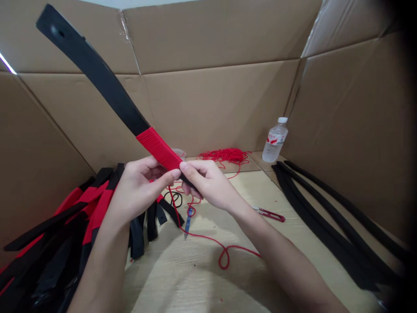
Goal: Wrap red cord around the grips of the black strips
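A long, flat black strip [94, 69], gently curved and with a small hole near its raised tip, is held up over the pale wood desk [195, 278], slanting away to the upper left. Near its lower end is a tight band of red cord wrapping [159, 148]. The left hand [140, 187] closes around the strip at the band, its fingers pressed together, while the right hand [208, 180] pinches the strip between thumb and fingers just past the band's lower edge. The two hands are almost touching.

A thin red cord [208, 238] runs down from behind the hands and curls into a loop on the desk, passing over a small blue-handled blade [188, 221]. Beyond lies a tangled heap of red cord [224, 155]. Red-handled thread snips [269, 214] sit to the right of the cord – further right, long bare black strips [325, 221] lie curved together. On the left is a pile of red-and-black wrapped strips [94, 204]. A clear plastic water bottle [275, 140] stands against the corrugated cardboard walls [211, 52].
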Demonstrator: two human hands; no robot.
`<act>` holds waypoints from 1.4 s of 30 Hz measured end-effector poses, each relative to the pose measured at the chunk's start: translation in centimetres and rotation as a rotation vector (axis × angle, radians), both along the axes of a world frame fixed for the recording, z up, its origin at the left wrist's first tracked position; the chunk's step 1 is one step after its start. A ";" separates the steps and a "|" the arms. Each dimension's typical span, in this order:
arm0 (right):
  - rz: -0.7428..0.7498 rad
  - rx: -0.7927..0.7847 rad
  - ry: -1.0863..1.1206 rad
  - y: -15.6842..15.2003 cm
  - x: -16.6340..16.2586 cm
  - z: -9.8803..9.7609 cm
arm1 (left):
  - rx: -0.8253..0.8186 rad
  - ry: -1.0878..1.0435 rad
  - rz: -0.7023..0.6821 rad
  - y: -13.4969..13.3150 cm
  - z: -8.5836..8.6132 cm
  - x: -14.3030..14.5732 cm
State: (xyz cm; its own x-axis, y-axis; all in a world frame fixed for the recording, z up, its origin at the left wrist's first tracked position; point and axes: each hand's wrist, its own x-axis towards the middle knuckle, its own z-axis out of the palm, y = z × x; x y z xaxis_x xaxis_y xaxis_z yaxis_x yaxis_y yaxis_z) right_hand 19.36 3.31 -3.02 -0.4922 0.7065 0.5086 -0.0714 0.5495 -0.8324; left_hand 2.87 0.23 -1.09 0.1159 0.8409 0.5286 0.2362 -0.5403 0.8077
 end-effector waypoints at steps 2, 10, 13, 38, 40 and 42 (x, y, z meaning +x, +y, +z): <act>-0.060 0.013 -0.008 0.0 -0.1 0.0 | 0.014 0.018 -0.032 -0.2 0.3 0.4; -0.129 -0.019 -0.024 0.1 -0.3 -0.1 | 0.047 0.156 -0.005 -0.3 0.5 0.8; -0.058 -0.130 -0.016 0.1 -0.3 0.0 | 0.028 0.200 0.025 -0.4 0.4 0.5; 0.557 -0.633 0.151 -0.4 0.0 0.4 | -0.071 -0.063 -0.223 0.5 -0.5 -0.5; 0.527 -0.584 0.153 -0.4 -0.2 0.4 | -0.079 -0.098 -0.215 0.6 -0.5 -0.2; 0.469 -0.493 0.125 -0.4 -0.4 0.4 | -0.074 -0.126 -0.177 0.6 -0.4 0.0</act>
State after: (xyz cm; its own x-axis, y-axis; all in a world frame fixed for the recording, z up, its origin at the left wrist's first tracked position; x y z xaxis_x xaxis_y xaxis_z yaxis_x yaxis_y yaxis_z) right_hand 18.98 2.88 -2.62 -0.7609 0.5967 0.2550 -0.3203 -0.0035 -0.9473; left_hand 2.86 0.80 -1.47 0.2015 0.8505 0.4859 0.0376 -0.5025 0.8638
